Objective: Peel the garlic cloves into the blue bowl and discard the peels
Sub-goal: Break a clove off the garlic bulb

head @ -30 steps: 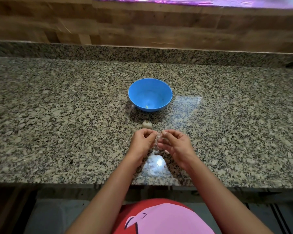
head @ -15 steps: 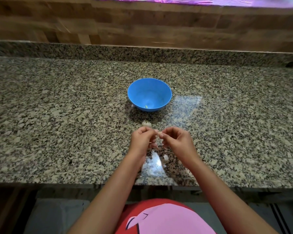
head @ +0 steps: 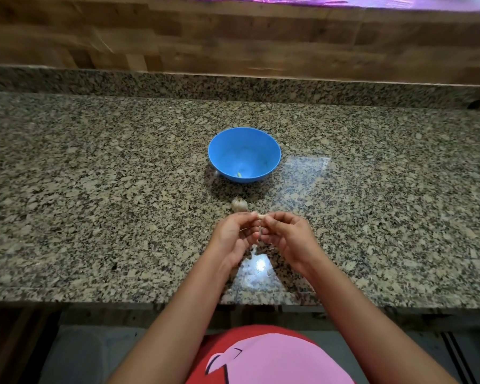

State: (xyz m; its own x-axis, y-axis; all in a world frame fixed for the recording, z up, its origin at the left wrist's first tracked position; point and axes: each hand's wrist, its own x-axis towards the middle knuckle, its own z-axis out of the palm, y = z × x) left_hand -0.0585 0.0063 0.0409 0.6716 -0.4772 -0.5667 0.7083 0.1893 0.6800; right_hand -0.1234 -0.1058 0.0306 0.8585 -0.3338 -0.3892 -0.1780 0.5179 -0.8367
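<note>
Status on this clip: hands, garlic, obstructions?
Left hand, right hand pinch small pale garlic clove. Round blue plastic bowl holds one yellowish bit. Whitish garlic bulb lies between.

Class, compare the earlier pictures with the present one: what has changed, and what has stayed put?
The left hand and right hand still pinch the small pale garlic clove between them. They have shifted it slightly towards the round blue plastic bowl, and a pale wisp of peel now shows beneath them. The bowl and the whitish garlic bulb on the speckled granite counter have not moved.
</note>
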